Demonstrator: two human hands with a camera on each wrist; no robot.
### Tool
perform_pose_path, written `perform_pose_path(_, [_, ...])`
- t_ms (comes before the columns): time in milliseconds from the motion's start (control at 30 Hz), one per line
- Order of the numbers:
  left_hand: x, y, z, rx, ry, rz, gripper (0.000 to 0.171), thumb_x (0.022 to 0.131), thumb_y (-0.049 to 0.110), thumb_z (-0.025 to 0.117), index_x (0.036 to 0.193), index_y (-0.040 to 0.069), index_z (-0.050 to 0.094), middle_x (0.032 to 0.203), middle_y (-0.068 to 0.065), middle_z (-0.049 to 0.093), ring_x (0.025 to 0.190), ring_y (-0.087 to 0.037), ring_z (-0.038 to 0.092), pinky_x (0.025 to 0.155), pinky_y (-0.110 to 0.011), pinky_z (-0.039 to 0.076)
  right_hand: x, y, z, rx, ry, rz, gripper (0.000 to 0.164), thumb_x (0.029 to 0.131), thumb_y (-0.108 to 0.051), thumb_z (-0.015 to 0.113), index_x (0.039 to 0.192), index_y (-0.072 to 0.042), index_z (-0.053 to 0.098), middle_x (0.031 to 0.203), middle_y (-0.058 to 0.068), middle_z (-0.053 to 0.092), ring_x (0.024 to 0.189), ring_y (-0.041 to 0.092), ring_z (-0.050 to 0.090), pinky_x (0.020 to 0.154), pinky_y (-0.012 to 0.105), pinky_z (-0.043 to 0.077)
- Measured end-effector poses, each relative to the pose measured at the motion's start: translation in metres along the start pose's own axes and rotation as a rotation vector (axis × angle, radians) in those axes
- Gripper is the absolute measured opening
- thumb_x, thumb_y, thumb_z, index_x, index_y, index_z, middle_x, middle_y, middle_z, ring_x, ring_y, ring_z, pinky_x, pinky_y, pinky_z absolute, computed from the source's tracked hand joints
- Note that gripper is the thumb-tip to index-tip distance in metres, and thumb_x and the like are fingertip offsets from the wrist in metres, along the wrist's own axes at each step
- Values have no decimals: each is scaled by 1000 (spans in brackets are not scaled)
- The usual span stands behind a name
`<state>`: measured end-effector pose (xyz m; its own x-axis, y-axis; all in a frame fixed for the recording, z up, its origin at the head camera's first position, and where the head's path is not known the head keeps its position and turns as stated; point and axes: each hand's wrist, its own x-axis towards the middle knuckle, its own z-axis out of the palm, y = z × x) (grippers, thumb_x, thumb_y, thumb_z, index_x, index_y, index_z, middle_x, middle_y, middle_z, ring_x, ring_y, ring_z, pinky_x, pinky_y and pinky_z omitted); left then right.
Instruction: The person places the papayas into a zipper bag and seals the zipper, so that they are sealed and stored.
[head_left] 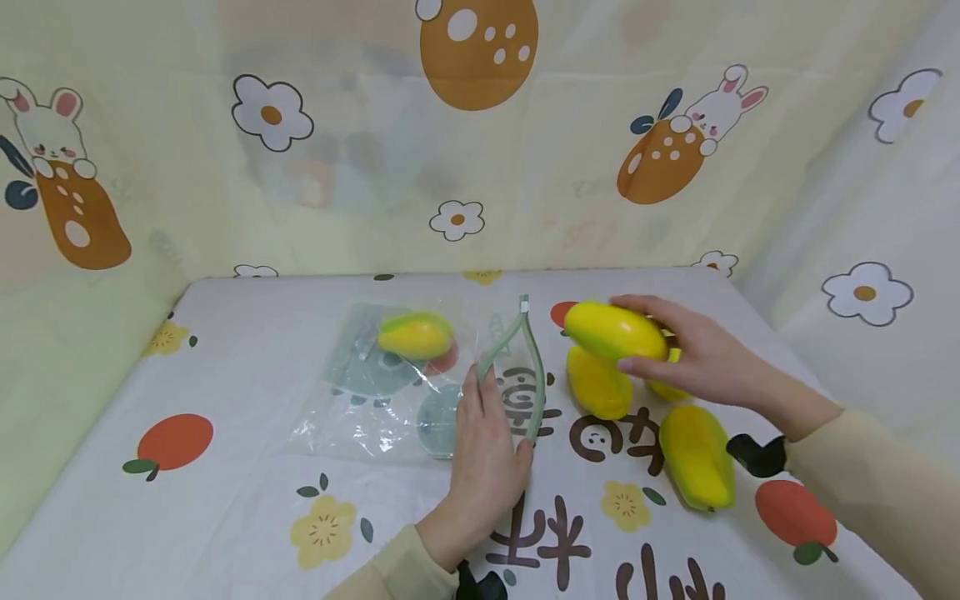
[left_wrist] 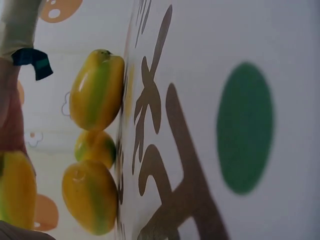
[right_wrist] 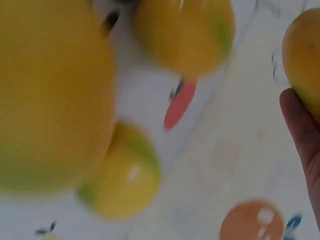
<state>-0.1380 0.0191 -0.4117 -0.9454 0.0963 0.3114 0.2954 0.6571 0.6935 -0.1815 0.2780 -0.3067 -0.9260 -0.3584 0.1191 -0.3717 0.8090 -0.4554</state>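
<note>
A clear zip bag point(head_left: 352, 433) with green strips along its mouth lies flat, with one yellow-green mango point(head_left: 416, 335) inside. My left hand point(head_left: 487, 467) is at the bag's gaping mouth, fingers extended against one strip and the thumb by the other. My right hand point(head_left: 708, 354) grips another mango point(head_left: 611, 329) in the air, right of the mouth, thumb below and fingers over it. In the right wrist view, this mango point(right_wrist: 305, 60) is cut off by the frame edge, with a fingertip against it. The left hand is not visible in the left wrist view.
Below the held mango lies a mango point(head_left: 600, 383), with another point(head_left: 667, 387) partly hidden behind the right hand. A further mango point(head_left: 697, 458) rests nearer the front. The patterned white cloth point(head_left: 247, 508) covers the table, and printed curtains point(head_left: 360, 208) rise around it.
</note>
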Motion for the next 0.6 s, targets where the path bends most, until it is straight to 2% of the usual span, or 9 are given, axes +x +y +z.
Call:
perform_pose_path(33, [0, 0, 0, 8, -1, -3, 95, 78, 5, 82, 154, -5, 27, 162, -27, 25, 136, -42, 43, 114, -52, 43, 6, -9, 8, -3, -18, -47, 71, 93, -34, 75, 154, -19, 42, 141, 11, 56, 110, 26, 58, 90, 40, 54])
perform_pose_path(100, [0, 0, 0, 27, -2, -8, 94, 78, 5, 83, 154, -6, 28, 162, -27, 26, 136, -43, 44, 114, -52, 43, 16, -23, 25, 0, -70, -100, 69, 91, -35, 77, 152, -22, 46, 140, 8, 57, 109, 23, 58, 93, 46, 53])
perform_pose_path(200, [0, 0, 1, 66, 7, 3, 94, 77, 6, 84, 153, -5, 30, 161, -27, 28, 134, -43, 46, 112, -50, 46, 29, -34, 48, -6, -132, -142, 68, 90, -35, 77, 151, -24, 48, 139, 7, 57, 109, 22, 56, 93, 45, 52])
perform_pose_path(267, [-1, 0, 2, 98, 23, 24, 92, 75, 5, 84, 150, -6, 33, 160, -27, 30, 130, -42, 48, 110, -48, 48, 37, -38, 63, -15, -156, -163, 67, 90, -33, 78, 150, -22, 49, 138, 6, 58, 109, 21, 57, 94, 44, 52])
perform_pose_path(467, [-1, -2, 4, 201, 96, 116, 90, 70, 5, 86, 146, -7, 39, 156, -26, 37, 122, -43, 49, 104, -46, 51, 61, -43, 96, -24, -135, -229, 61, 88, -29, 79, 143, -14, 55, 129, 4, 64, 100, 18, 60, 88, 38, 54])
perform_pose_path(600, [0, -4, 6, 275, 158, 177, 90, 67, 4, 86, 144, -5, 42, 153, -24, 42, 119, -43, 50, 101, -45, 51, 75, -44, 113, 35, -142, -235, 58, 89, -23, 78, 142, -11, 57, 134, 7, 65, 110, 24, 62, 100, 45, 54])
